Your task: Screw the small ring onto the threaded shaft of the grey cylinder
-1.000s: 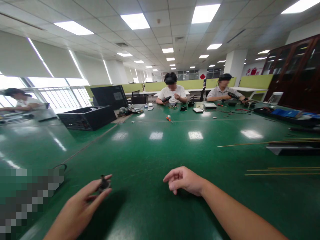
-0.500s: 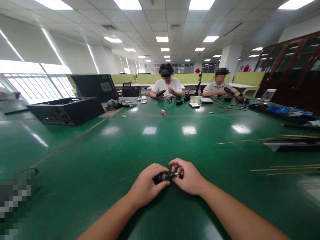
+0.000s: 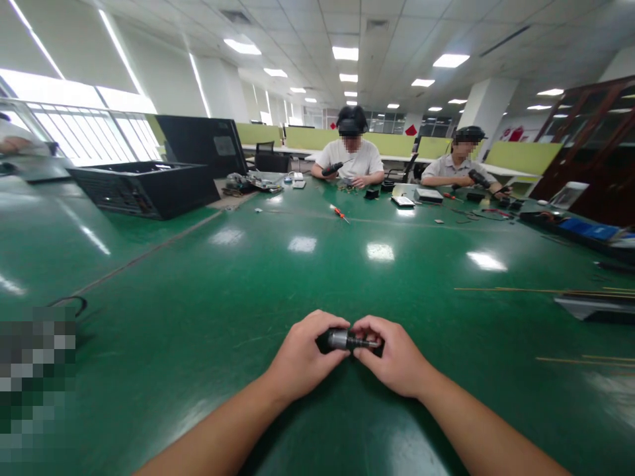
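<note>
A black and grey power screwdriver (image 3: pixel 339 340) lies sideways low in the head view, its narrow stepped nose and metal tip pointing right. My left hand (image 3: pixel 310 350) is wrapped round its body from the left, thumb below and fingers above, hiding the rear part. At the nose, my right hand (image 3: pixel 394 354) curls its fingers and thumb around the tip end. Whether a small bit sits between those right fingers cannot be made out. Both hands are close together, just above the green tabletop (image 3: pixel 278 284).
An orange screwdriver (image 3: pixel 340 214) lies further up the table. At the left stands an open black computer case (image 3: pixel 149 188). Thin brass-coloured rods (image 3: pixel 520 289) and a metal tray (image 3: pixel 590 308) are at the right. Two people (image 3: pixel 350 155) sit across, handling tools.
The view has tilted down and turned slightly left. My right hand has closed in around the nose of the power screwdriver, and its grey collar shows more now.
</note>
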A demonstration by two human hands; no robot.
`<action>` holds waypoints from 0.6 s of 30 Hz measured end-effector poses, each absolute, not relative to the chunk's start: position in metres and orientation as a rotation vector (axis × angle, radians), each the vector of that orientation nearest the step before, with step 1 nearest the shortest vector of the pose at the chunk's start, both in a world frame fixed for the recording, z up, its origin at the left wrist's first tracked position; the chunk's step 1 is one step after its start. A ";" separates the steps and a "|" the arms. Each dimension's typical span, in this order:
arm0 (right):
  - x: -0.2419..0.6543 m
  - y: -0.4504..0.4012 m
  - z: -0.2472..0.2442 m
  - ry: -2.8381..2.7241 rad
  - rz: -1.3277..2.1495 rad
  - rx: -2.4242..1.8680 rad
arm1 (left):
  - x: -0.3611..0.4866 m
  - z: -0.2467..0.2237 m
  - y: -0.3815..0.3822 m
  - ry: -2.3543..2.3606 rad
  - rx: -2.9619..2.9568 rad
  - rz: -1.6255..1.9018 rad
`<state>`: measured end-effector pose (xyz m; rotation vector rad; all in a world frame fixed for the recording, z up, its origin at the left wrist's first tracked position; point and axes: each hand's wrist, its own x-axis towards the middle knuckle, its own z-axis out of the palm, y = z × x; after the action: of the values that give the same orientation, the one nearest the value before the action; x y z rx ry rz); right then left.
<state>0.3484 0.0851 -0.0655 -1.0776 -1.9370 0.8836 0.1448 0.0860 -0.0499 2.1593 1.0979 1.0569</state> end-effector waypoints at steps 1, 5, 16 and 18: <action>0.349 0.085 -0.065 -1.946 0.874 -1.080 | 0.145 -0.049 0.086 1.097 2.157 1.063; 0.349 0.083 -0.063 -1.970 0.856 -1.088 | 0.147 -0.047 0.086 1.114 2.124 1.079; 0.349 0.086 -0.063 -1.984 0.819 -1.071 | 0.146 -0.046 0.086 1.099 2.166 1.033; 0.349 0.087 -0.063 -1.997 0.814 -1.075 | 0.146 -0.047 0.087 1.103 2.165 1.032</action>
<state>0.3490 0.0868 -0.0626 -1.0749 -1.9967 0.8141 0.1464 0.0867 -0.0466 2.1647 1.1025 1.0317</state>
